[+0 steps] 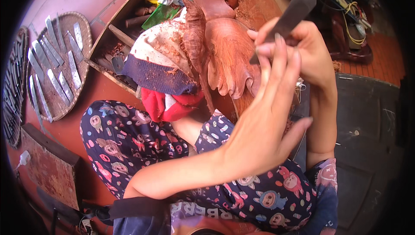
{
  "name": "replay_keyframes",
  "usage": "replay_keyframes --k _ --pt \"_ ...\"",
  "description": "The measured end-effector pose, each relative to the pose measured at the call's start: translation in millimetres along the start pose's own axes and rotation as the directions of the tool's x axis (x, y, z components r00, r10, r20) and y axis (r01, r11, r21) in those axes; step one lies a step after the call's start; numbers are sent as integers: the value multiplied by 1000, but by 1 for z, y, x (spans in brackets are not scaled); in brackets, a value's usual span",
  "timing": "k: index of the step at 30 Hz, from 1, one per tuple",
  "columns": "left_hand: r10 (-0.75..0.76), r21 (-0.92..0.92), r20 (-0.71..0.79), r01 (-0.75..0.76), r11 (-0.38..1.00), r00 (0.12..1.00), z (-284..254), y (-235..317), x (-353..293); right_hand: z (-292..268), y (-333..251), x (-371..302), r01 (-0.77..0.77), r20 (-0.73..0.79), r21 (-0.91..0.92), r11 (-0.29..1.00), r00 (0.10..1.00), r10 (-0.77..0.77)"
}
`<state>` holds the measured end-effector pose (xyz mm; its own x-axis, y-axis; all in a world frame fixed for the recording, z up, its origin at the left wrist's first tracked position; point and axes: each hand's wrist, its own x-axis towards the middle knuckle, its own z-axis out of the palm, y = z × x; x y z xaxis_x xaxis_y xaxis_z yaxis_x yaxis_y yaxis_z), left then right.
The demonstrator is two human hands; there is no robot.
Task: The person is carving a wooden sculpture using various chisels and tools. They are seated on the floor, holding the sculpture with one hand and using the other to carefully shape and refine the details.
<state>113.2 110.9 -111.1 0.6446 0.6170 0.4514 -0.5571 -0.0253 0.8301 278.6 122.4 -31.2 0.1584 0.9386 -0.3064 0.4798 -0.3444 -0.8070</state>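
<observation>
Blade (297, 11), dark | my right grip (312, 49) clamps it, likely for control | my left grip (264, 120) spread, perhaps guiding | carved wood (227, 49) beside

gap: floor (71, 131) between basket (68, 22), knee (93, 118) | blocks: tray (110, 76), cloth (160, 68), carving (231, 57)

The red tiled floor (97, 87) (brighter toward upper left) reflects light.

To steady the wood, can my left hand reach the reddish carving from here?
Likely yes: your left hand looks open beside the reddish carving, with nothing visible between, though it's up at the dark flat tool.
</observation>
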Motion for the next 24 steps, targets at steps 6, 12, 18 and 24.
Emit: replay_keyframes --k 6,12,18,24 --pt "-37 -5 59 38 999 998 -4 8 -4 -5 12 5 272 81 -16 962 959 -270" --pt "-16 128 35 11 992 999 -1 4 8 -5 9 5 147 13 127 981 989 -150" --pt "-15 89 40 12 996 999 -2 -1 8 -8 9 4 80 -29 139 987 997 -77" --pt "-14 110 56 8 994 998 -2 2 2 -6 6 5 25 57 89 996 998 -30"
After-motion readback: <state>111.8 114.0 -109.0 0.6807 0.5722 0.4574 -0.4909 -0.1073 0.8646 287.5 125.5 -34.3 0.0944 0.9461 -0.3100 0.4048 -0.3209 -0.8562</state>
